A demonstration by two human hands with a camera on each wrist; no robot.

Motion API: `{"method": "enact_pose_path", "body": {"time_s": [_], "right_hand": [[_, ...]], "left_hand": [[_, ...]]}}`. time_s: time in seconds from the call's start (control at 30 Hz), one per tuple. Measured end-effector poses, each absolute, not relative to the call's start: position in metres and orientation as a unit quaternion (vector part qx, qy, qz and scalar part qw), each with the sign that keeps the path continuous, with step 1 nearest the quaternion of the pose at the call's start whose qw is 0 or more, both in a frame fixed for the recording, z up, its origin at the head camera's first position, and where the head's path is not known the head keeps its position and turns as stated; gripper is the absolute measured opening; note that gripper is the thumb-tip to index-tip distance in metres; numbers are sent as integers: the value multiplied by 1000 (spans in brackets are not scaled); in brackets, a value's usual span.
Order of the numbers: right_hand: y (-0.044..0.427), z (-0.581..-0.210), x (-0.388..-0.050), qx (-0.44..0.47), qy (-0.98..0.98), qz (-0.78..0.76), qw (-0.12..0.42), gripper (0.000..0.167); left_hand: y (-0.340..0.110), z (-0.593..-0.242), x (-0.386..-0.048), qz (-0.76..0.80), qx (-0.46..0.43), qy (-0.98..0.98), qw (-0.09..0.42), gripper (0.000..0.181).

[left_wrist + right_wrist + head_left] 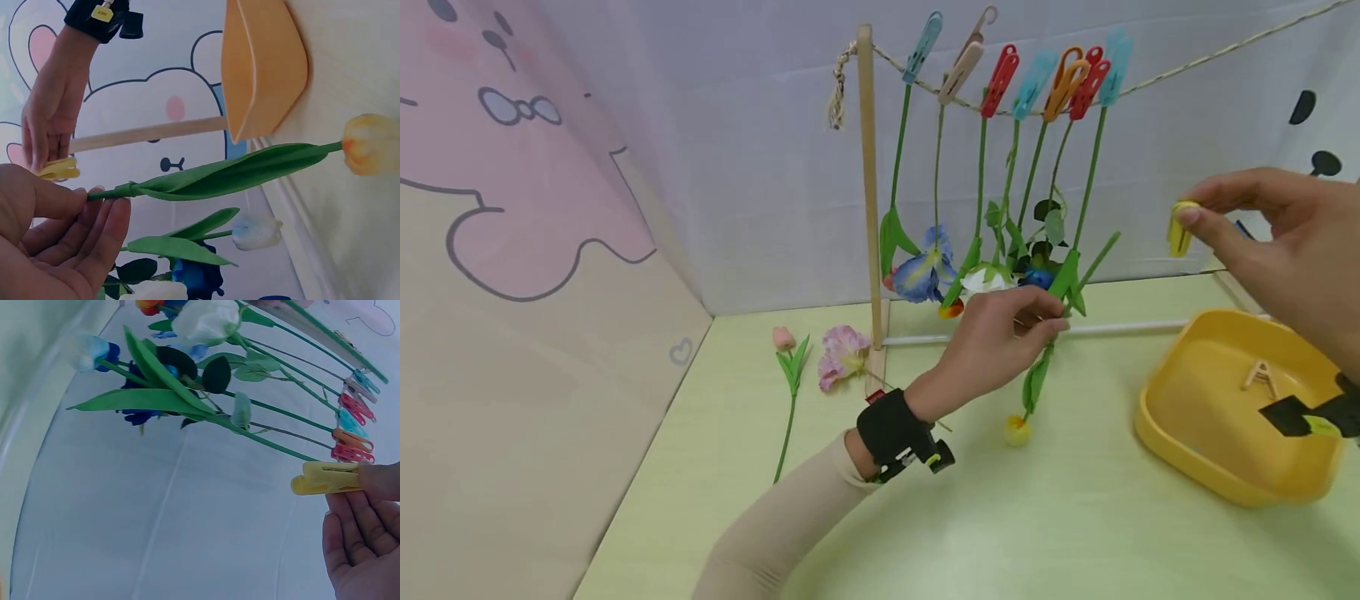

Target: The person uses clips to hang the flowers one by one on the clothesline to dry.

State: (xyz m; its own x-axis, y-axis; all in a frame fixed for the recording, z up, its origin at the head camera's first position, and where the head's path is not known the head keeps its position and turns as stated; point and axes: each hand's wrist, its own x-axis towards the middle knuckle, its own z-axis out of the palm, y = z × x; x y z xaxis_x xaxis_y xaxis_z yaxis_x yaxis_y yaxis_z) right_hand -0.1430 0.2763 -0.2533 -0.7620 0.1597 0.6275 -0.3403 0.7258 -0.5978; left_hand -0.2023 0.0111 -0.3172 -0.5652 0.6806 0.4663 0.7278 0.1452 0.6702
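My left hand (1000,337) pinches the green stem of a yellow tulip (1017,430), whose bloom hangs head down over the table. In the left wrist view the same tulip (372,145) shows its long leaf and yellow-orange petals. Off to the right, my right hand (1285,242) holds a yellow clothespin (1180,229) between thumb and fingers; the right wrist view shows the clothespin (328,478) gripping nothing. Behind the left hand a rope (1217,54) carries several flowers by their stems, each under a clothespin, among them a blue iris (921,271) and a white flower (988,279).
A yellow basin (1232,492) with a beige clothespin (1261,377) inside stands at the right. On the table's left lie a pink tulip (783,338) and a pink-purple flower (842,357). A wooden post (870,183) holds the rope's left end, with a white rod (1127,330) along the base.
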Motion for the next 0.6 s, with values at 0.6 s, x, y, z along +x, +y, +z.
{"method": "enact_pose_path", "body": {"time_s": [0.6], "right_hand": [[278, -164, -188, 50, -803, 459, 377, 35]], "left_hand": [[86, -271, -238, -471, -403, -781, 77, 19]]}}
